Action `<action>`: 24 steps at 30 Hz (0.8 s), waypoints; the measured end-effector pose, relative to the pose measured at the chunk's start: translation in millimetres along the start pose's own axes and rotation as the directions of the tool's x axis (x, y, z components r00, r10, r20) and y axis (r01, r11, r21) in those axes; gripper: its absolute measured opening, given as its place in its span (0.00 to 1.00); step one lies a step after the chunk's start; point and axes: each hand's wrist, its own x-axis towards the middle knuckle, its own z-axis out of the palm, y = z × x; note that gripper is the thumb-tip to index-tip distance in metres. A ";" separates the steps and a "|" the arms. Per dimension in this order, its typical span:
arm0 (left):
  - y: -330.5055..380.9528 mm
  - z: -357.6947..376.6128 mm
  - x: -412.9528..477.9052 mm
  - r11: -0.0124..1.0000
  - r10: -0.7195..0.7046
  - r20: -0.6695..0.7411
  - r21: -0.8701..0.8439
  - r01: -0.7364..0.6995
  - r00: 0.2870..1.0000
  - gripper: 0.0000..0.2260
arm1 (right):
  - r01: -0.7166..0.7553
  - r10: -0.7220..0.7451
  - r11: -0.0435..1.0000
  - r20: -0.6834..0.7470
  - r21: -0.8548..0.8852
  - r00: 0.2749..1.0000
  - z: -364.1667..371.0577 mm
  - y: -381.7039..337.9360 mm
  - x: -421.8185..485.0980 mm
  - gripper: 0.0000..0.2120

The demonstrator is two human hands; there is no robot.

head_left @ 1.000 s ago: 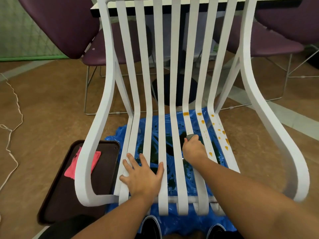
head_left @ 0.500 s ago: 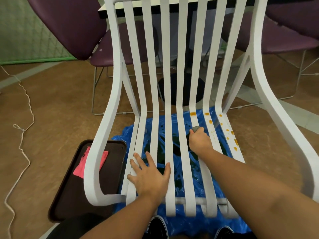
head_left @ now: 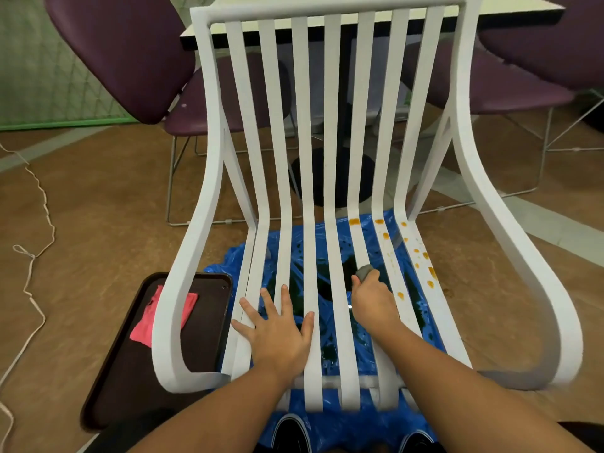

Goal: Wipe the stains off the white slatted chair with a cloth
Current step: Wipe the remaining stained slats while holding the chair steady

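On the seat slats, our left hand (head_left: 277,331) lies flat to steady the chair (head_left: 209,178), while our right hand (head_left: 372,300) grips a grey cloth (head_left: 363,272) below the stains (head_left: 354,221).

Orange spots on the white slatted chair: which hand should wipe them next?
Probably the right hand: it grips the small grey cloth on a slat right beside the orange stains. The left hand lies flat on slats of the white slatted chair, empty and farther away.
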 end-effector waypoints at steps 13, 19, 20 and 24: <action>0.2 -1.8 0.5 1.000 0.003 -0.007 -0.025 -0.003 1.000 0.44 | 0.005 -0.005 1.000 -0.023 0.002 1.000 4.2 -14.1 40.2 0.16; -0.6 1.3 2.0 0.999 0.009 0.022 -0.033 -0.008 1.000 0.46 | -0.010 0.010 1.000 -0.014 -0.026 1.000 6.0 -28.8 75.6 0.17; -0.1 1.2 3.0 0.999 0.011 0.023 -0.034 -0.010 1.000 0.46 | -0.015 0.015 1.000 -0.012 -0.023 1.000 5.9 -31.9 83.1 0.17; -0.8 0.1 3.2 1.000 0.019 0.031 -0.017 -0.019 0.999 0.45 | -0.036 0.036 0.999 -0.005 -0.032 0.999 5.2 -43.2 107.8 0.18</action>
